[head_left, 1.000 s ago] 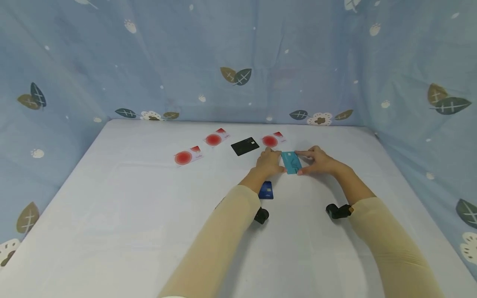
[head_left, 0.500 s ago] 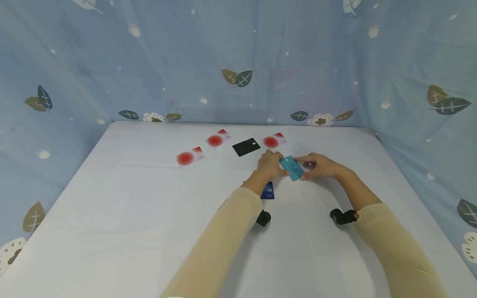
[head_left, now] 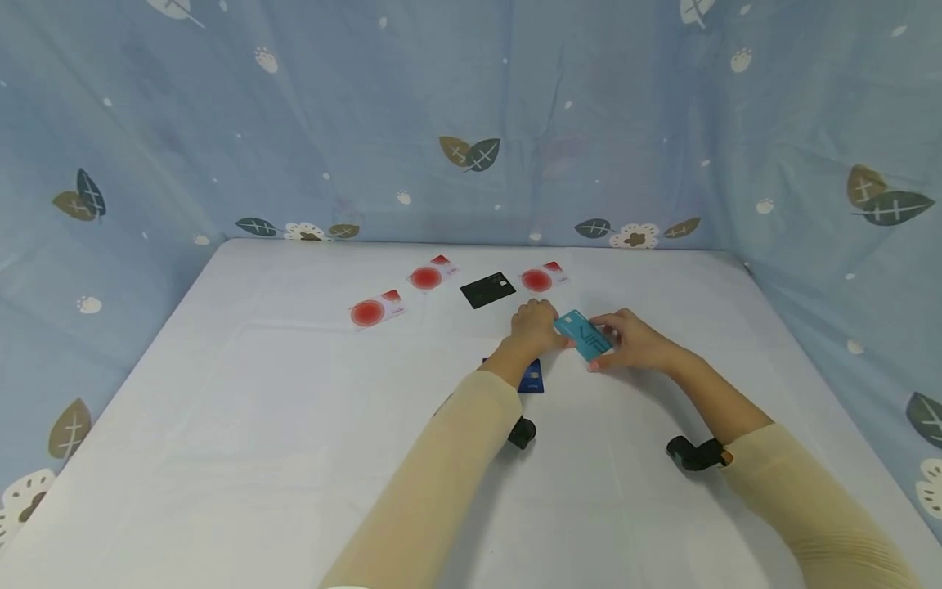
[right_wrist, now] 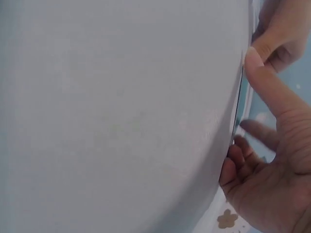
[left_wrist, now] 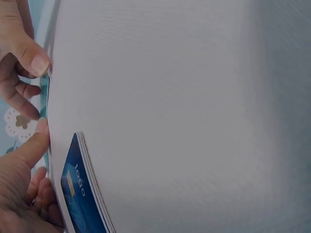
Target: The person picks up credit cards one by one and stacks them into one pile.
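A teal bank card (head_left: 584,335) with dark lettering and a chip lies slanted between the two hands, right of the table's middle. My left hand (head_left: 536,327) grips its upper-left end; the left thumb (left_wrist: 41,131) shows at the card's edge in the left wrist view. From the other side my right hand (head_left: 636,343) holds the card, thumb at the near corner and fingers at the far edge. In the right wrist view the card is a thin edge beside the right hand (right_wrist: 291,150). Under the left wrist sits a blue card (left_wrist: 80,189) on a small stack, partly hidden in the head view.
Beyond the hands lie a black card (head_left: 487,290) and a red-and-white card (head_left: 543,278). Two more red-and-white cards, one nearer (head_left: 377,310) and one farther (head_left: 432,273), lie to the left. A patterned blue cloth (head_left: 368,123) surrounds the white table (head_left: 257,425).
The teal card has turned counter-clockwise from nearly upright to slanted and shifted slightly right and nearer. My right hand moved nearer with it; my left hand barely moved.
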The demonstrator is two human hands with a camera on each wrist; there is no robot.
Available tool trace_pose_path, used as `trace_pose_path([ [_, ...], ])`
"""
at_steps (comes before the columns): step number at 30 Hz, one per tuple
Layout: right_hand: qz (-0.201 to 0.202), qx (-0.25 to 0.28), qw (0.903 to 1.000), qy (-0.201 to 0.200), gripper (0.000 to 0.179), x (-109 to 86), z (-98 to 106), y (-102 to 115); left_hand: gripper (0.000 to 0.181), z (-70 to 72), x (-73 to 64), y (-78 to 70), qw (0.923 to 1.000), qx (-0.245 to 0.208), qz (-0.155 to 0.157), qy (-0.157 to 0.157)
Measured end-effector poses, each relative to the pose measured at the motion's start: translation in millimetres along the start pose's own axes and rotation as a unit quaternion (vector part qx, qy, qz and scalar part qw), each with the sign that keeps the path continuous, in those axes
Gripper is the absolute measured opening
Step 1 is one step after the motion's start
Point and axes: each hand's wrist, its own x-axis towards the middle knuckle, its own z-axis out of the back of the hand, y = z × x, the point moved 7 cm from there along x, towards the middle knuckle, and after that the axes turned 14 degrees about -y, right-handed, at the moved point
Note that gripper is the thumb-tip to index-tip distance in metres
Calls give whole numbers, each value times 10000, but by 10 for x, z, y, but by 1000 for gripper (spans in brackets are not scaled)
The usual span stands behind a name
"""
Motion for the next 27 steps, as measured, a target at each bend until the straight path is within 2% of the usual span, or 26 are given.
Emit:
trace_pose_path([
  [4, -373, -118, 9992, -109, 80, -17, 0, -27, 54, -7, 7, -3, 10000, -3, 3, -7],
  [9, -930, 11, 9955, -160, 73, 6, 13, -61, 48, -7, 6, 7, 9996, -265, 52, 55],
  [13, -1130, 148, 9935, -82, 69, 15, 14, -78, 47, 1, 16, 30, 9993, -362, -8, 90],
  [20, -923, 332, 9951, -145, 66, 21, 9, -58, 63, 28, 26, 36, 9992, -360, -83, 148],
  [27, -606, 342, 9975, -155, 62, 11, 29, -45, 56, 35, 31, 0, 9990, -431, -104, 109],
])
